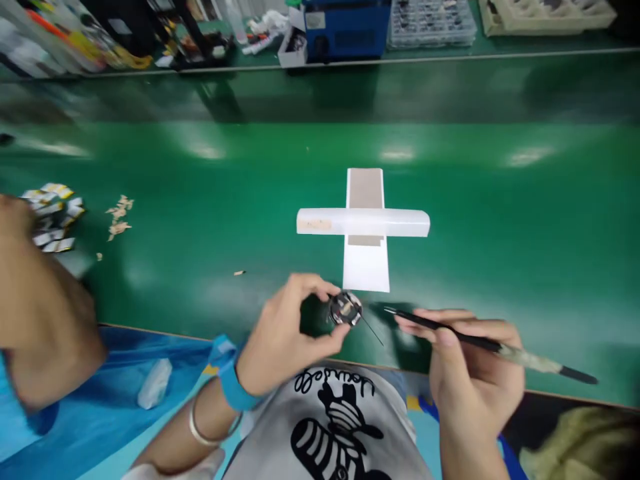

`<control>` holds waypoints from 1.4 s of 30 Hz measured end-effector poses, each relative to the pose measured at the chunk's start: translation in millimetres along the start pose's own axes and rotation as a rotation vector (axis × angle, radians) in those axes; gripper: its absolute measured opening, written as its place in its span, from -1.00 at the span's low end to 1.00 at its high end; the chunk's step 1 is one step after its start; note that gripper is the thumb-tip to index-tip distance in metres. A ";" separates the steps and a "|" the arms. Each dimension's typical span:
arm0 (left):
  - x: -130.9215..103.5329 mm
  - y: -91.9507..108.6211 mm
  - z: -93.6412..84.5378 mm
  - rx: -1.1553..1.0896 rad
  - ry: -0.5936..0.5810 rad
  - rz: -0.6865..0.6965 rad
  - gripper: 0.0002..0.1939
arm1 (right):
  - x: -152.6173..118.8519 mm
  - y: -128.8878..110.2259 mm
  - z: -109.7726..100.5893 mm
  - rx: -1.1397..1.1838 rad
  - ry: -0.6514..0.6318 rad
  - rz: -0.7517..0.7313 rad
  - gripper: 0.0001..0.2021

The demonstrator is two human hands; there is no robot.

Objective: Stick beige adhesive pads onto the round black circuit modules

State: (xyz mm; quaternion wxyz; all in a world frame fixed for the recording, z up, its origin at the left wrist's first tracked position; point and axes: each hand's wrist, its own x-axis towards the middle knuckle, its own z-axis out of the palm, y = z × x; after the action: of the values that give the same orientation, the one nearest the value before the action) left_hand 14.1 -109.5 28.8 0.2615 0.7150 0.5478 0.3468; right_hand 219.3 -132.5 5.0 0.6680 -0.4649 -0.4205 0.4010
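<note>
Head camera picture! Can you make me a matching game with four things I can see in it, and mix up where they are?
Things:
1. round gadget
2. tweezers
3. blue wristband
4. blue box

Places:
A. on the back shelf
B. held in the right hand
C. worn on the left arm
D. held in the left hand

Right pairs: 1-D, 2-B, 3-C, 4-A.
</note>
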 end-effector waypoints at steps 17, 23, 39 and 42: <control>-23.0 4.4 37.8 0.188 0.014 0.180 -0.74 | -16.5 10.6 -2.2 -0.281 -0.169 0.010 -0.77; -20.2 4.5 38.9 0.246 0.000 0.240 -0.79 | -16.9 10.9 -1.6 -0.286 -0.170 0.007 -0.76; -26.0 2.3 44.1 0.165 0.041 0.109 -0.67 | -16.5 11.8 -4.3 -0.250 -0.218 -0.016 -0.72; -28.4 2.9 38.8 0.136 0.053 0.066 -0.63 | -12.8 9.4 -4.8 -0.207 -0.166 -0.057 -0.75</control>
State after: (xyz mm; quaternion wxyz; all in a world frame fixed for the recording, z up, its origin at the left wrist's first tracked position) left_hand 41.7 -137.4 0.8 0.1862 0.7395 0.5529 0.3359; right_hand 218.3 -143.4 -7.4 0.5906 -0.4844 -0.5264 0.3734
